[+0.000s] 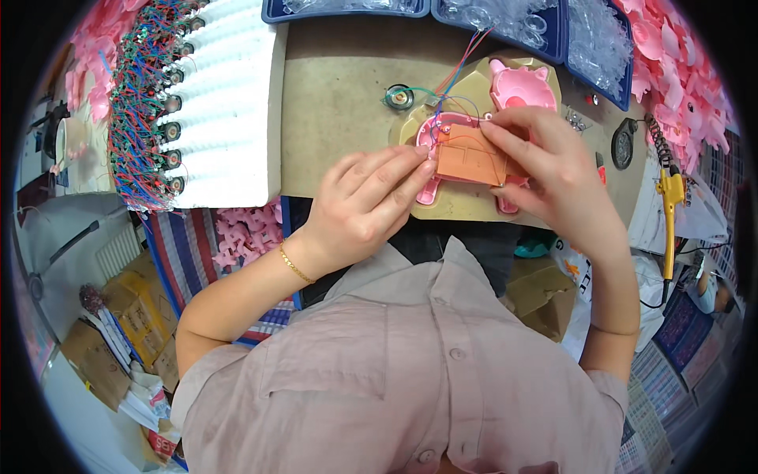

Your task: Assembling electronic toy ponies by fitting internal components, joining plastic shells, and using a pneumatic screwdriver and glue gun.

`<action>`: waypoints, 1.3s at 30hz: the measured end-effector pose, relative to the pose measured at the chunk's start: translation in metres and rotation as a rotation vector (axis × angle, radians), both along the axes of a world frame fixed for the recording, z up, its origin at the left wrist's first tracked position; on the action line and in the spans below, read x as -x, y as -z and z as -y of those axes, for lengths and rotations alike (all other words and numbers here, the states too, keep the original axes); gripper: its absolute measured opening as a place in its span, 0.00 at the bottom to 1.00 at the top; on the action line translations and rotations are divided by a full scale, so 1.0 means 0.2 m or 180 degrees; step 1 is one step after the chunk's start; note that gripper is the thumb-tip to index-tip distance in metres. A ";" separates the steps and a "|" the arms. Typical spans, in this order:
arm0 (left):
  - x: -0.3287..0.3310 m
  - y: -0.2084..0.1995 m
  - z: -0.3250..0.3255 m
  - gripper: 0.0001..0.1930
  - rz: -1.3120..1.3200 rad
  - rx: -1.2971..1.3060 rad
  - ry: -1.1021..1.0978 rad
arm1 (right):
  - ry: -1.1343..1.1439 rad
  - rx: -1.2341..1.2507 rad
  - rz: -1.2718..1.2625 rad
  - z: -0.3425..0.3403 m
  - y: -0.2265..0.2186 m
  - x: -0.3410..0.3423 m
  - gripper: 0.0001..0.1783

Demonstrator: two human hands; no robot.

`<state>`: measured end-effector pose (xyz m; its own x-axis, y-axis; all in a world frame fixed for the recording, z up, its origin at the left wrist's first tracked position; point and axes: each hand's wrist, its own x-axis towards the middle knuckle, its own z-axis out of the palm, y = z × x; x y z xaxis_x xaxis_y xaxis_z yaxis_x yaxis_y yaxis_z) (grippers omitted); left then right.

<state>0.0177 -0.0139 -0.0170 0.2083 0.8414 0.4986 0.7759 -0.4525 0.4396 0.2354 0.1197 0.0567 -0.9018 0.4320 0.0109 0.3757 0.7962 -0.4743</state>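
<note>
In the head view, a flat, rectangular orange-brown board [466,164] sits over a pink plastic half-shell [429,192] on a tan holder [462,208]; the right hand [559,170] clamps the board's right end between thumb and fingers; the left hand [365,197] brings its fingertips together at the board's left edge, and whether they pinch anything I cannot tell; thin red and blue wires [459,69] trail above; a small round black speaker [400,97] lies nearby.
</note>
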 end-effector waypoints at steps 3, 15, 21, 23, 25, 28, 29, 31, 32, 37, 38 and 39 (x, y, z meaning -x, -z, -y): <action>0.00 -0.02 -0.02 0.23 -0.0073 0.0046 0.0099 | 0.0090 -0.0099 -0.0030 0.00 0.00 -0.02 0.34; -0.11 -0.20 -0.31 0.22 -0.0512 0.0332 0.0581 | 0.0931 -0.0855 -0.0126 0.10 0.02 -0.13 0.24; -0.10 -0.23 -0.33 0.21 -0.0760 0.0422 0.0681 | 0.0878 -0.0328 -0.0415 0.00 0.00 -0.14 0.20; -0.10 -0.23 -0.32 0.21 -0.0626 0.0455 0.0680 | 0.0706 -0.0202 -0.0552 -0.05 -0.01 -0.13 0.18; -0.11 -0.22 -0.33 0.21 -0.0572 0.0469 0.0661 | 0.0072 -0.0047 -0.0478 -0.09 0.00 -0.14 0.15; -0.10 -0.22 -0.32 0.21 -0.0492 0.0492 0.0677 | -0.0083 0.0493 -0.0514 -0.16 0.02 -0.12 0.12; -0.10 -0.22 -0.32 0.21 -0.0473 0.0500 0.0675 | -0.0093 0.0500 -0.0510 -0.16 0.03 -0.12 0.12; -0.10 -0.22 -0.33 0.21 -0.0490 0.0507 0.0691 | -0.0258 -0.0006 -0.0523 -0.15 0.03 -0.11 0.11; -0.10 -0.22 -0.33 0.21 -0.0513 0.0508 0.0717 | -0.0251 -0.0004 -0.0515 -0.14 0.03 -0.11 0.11; -0.10 -0.23 -0.33 0.21 -0.0517 0.0494 0.0751 | 0.0267 -0.0150 -0.0600 -0.06 0.06 -0.11 0.10; -0.10 -0.22 -0.32 0.21 -0.0515 0.0495 0.0730 | 0.0286 -0.0150 -0.0600 -0.02 0.08 -0.10 0.10; -0.10 -0.22 -0.32 0.21 -0.0518 0.0496 0.0749 | 0.0778 -0.0411 -0.0604 0.05 0.09 -0.09 0.11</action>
<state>0.0381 0.0509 0.0280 0.4724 0.8244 0.3118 0.7238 -0.5647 0.3965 0.2525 0.1103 0.0382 -0.7483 0.6194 0.2376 0.4776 0.7515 -0.4551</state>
